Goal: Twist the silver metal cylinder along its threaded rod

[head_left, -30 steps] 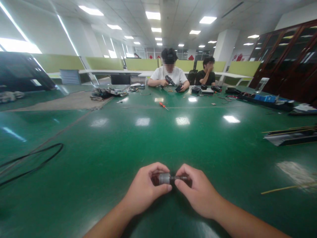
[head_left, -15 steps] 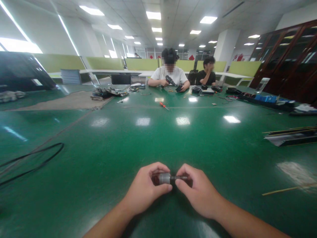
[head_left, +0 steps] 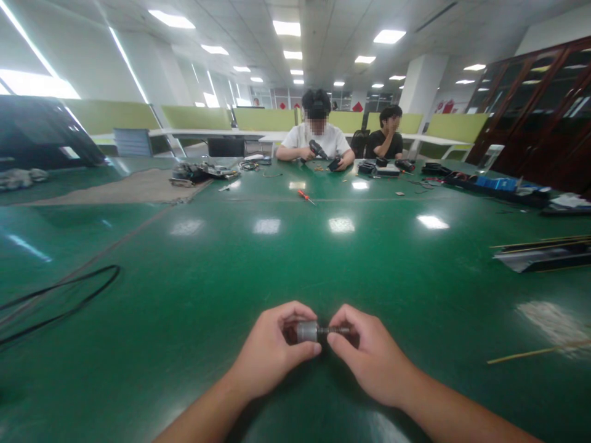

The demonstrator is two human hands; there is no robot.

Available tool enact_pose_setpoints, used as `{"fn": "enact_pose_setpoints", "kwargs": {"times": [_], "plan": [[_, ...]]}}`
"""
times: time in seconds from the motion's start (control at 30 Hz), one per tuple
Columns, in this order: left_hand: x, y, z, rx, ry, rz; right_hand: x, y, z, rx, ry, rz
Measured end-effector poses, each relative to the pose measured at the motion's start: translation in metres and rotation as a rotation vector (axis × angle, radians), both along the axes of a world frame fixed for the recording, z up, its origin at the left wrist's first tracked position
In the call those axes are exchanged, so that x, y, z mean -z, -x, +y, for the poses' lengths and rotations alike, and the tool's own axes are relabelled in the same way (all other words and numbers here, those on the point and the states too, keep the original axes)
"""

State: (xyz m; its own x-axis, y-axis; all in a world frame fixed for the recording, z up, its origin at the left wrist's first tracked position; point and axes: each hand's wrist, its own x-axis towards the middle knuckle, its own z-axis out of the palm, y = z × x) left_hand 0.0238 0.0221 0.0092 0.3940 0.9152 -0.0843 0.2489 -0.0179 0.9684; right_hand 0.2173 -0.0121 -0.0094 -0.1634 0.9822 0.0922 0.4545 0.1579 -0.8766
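– L grip (head_left: 265,354), state pls?
– Curled round gray metal cylinder (head_left: 307,332), thumb on near side, fingers over far side.
– R grip (head_left: 376,354)?
– Pinching thin shaft (head_left: 324,331) btwn thumb & index, just beside cylinder. Looks like one pc w/ it; can't confirm join.
– Location?
– Low centre of view, roughly level btwn both grips, over green table (head_left: 295,271). Can't tell if touching it.
– Hidden bits?
– Dark reddish L end (head_left: 290,334), mostly lost in palm shadow. R end of shaft partly behind fingers, blurry. Forearms (head_left: 198,403) cut off at bottom edge.
– Nearby?
– Far L, black cable (head_left: 99,289), cropped by frame. On R, yellow stick (head_left: 514,357), hard to trace over pale patch (head_left: 547,317); dark tray (head_left: 549,257) w/ more sticks, cropped too. Well ahead, orange screwdriver (head_left: 305,196).
– Across table?
– Person in white T-shirt (head_left: 314,140), holding dark drill-like tool (head_left: 317,149) plus dark item (head_left: 333,164), too small to ID.
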Motion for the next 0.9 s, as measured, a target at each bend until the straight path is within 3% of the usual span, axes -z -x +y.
{"fn": "enact_pose_setpoints", "kwargs": {"times": [0.9], "plan": [[0.0016,0.0014,0.0011,0.006,0.004,-0.007,-0.0007,-0.0003,0.0001,0.0,0.008,0.0]]}}
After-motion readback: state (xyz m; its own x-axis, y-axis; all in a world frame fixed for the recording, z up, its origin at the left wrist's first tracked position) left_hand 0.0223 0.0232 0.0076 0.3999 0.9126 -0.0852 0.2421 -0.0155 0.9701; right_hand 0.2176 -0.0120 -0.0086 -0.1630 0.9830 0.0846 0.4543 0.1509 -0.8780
